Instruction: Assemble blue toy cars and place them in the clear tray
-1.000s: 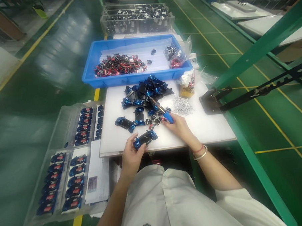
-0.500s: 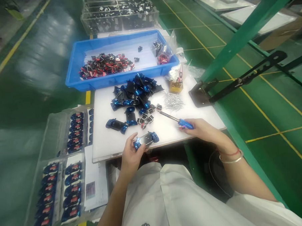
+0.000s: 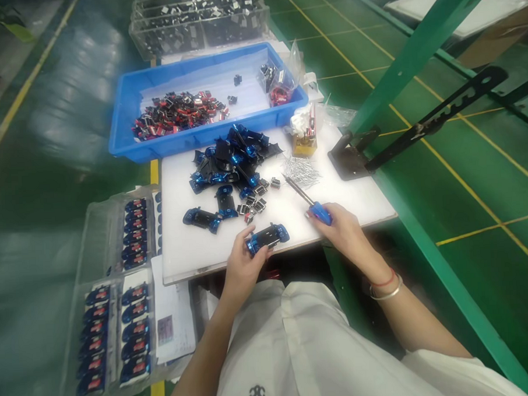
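Note:
My left hand (image 3: 244, 260) is closed round one end of a blue-and-black toy car part (image 3: 268, 237), held flat just over the table's front edge. In my right hand (image 3: 342, 229) is a blue-handled screwdriver (image 3: 320, 212) with a long thin metal shaft. Its tip points away from me, at the left edge of a pile of thin silver pins (image 3: 304, 173); I cannot tell if it touches them. Two loose toy car parts (image 3: 202, 219) lie left of my left hand. Behind them are small silver-and-black pieces (image 3: 252, 204) and a heap of blue-and-black parts (image 3: 233, 158).
A blue bin (image 3: 126, 147) with red-and-black pieces stands at the back of the white table (image 3: 183, 257). To the right are a yellow box (image 3: 304, 146) and a black metal bracket (image 3: 350, 159). Clear trays (image 3: 112, 274) with rows of blue parts sit at lower left. A green post (image 3: 398, 63) rises at right.
My left hand has shifted right with the toy car part, which is tilted differently. The screwdriver has turned steeper, its tip going from beside a silver piece to the pins. The camera view shifted slightly.

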Motion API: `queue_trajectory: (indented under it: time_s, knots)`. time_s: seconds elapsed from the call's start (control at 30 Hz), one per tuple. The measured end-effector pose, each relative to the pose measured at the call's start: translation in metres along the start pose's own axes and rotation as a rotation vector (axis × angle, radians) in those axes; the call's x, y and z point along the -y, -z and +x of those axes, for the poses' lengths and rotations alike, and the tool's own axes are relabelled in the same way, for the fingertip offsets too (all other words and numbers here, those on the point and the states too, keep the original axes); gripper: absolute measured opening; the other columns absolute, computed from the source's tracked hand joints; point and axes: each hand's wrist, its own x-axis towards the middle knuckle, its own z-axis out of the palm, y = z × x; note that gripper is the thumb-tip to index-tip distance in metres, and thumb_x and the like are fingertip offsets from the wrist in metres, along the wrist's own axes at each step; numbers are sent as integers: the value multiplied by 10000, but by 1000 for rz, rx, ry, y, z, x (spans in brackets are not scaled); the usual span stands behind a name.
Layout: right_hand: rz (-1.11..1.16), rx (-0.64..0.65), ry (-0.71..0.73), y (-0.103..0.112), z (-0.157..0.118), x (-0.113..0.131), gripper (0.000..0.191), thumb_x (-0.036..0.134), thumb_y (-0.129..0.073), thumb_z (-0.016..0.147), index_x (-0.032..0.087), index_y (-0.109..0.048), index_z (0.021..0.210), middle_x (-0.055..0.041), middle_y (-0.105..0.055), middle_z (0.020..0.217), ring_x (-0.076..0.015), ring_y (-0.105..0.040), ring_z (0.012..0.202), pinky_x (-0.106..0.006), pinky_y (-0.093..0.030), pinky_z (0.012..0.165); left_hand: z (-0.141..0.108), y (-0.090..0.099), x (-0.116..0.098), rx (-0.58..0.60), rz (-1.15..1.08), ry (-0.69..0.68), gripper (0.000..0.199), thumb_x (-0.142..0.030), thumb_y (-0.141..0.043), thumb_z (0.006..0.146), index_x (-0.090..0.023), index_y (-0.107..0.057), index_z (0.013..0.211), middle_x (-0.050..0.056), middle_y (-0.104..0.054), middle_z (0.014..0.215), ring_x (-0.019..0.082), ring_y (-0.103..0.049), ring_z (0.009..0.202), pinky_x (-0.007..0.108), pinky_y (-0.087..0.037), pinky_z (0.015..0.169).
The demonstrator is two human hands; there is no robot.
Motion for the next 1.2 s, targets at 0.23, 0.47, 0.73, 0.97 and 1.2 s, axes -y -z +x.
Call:
queue_trajectory:
  time_s: [0.23,0.47,0.73,0.97,1.2]
  knots:
    - [236,-20,-104,5,-4,7,446,649,-689,798,207,-679,854,-75,-697,855,-285,-640,777,-394,-485,733,11,-6,3,9,142,-57,551,-320,-690,855,-224,-505,1365,64,-687,1012,216,-699,913,392,-570,917]
    - [471,64,83,-4,-12,38,307,522,-747,859,217,-721,878,-46,-684,856,-251,-651,783,-364,-512,729,12,-22,-10,40,323,-155,485,-267,-632,878,-229,-512,1347,45,-697,993,195,-670,896,336,-537,853]
    - [394,78,264,-17,-14,31,246,474,-683,943,232,-724,929,-48,-633,857,-236,-620,779,-333,-501,653,4,-31,-21,64,353,-226,456,-205,-631,853,-213,-540,1300,10,-682,855,166,-680,769,284,-558,738]
    - [348,30,307,-12,-15,24,204,436,-681,951,237,-718,927,-44,-621,848,-230,-607,766,-332,-504,660,4,-35,-13,112,358,-368,466,-207,-625,863,-208,-528,1319,42,-695,1043,170,-693,928,300,-561,893]
    - [275,75,221,-10,-13,24,325,545,-656,915,234,-690,824,-63,-625,834,-256,-605,759,-373,-499,666,6,-34,-10,136,327,-384,472,-218,-671,845,-231,-572,1306,41,-691,1069,191,-695,950,307,-554,924]
